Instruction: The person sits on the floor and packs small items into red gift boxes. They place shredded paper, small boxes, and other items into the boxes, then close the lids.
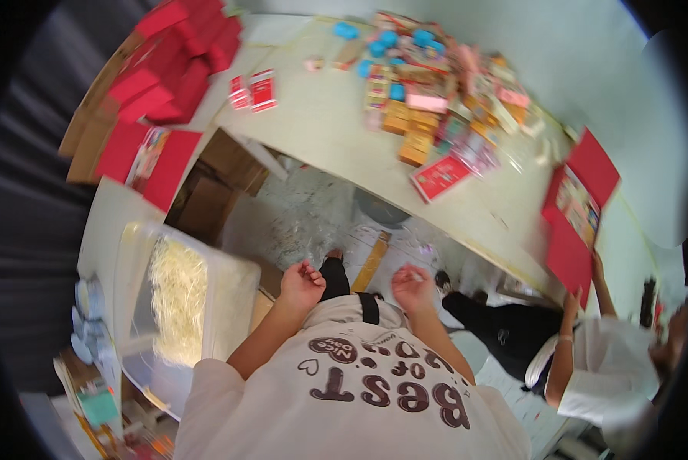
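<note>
My left hand (pixel 303 284) hangs in the air in front of my waist, palm turned up and fingers loosely curled, with nothing in it. Level with it on the other side, my right hand (pixel 413 287) is also empty, its fingers half bent and a little blurred. Neither hand touches anything. Closest to my left hand is a clear plastic bin (pixel 233 299) holding pale shredded filler (pixel 177 295). Beyond both hands stands a white table (pixel 313 146), with a red card packet (pixel 440 179) near its front edge.
Small boxes and packets, including orange boxes (pixel 415 147) and blue round items (pixel 377 48), are heaped on the table. Red boxes (pixel 167 69) are stacked far left, near an open red box (pixel 148 157). At right a co-worker (pixel 589 360) holds another open red box (pixel 572 264).
</note>
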`<state>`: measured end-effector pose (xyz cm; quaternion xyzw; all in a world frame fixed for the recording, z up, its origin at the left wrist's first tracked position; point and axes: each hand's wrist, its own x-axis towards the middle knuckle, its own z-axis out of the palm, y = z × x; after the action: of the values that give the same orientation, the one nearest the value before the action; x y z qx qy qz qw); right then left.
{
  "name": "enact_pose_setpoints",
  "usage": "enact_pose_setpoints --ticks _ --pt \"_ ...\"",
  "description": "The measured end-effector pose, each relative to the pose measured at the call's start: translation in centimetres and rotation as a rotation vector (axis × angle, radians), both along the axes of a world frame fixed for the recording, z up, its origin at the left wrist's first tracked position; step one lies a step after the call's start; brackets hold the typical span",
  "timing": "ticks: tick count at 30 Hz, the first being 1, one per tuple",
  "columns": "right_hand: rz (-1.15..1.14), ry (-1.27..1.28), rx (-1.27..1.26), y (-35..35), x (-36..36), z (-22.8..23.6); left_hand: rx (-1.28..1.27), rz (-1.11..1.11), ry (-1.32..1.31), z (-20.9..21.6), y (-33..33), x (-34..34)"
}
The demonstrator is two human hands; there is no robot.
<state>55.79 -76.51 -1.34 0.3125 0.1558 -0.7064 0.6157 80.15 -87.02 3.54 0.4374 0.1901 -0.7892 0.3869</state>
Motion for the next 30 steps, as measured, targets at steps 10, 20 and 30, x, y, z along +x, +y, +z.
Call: enact_pose_setpoints --ticks 10,20,30 --pt "-0.182 0.525 0.680 -15.4 -20.3 -7.0 -0.221 0.301 -0.342 -2.5 -10.9 7.5" --pt "-0.266 0.930 0.618 -21.3 -20.3 -9.8 -0.657 -0.258 -0.894 1.1 -32.4 7.5" --pt "-0.222 1.761 0.952 -32.3 -4.8 -0.9 -0.160 0.180 -2.430 -3.5 -41.6 26.9"
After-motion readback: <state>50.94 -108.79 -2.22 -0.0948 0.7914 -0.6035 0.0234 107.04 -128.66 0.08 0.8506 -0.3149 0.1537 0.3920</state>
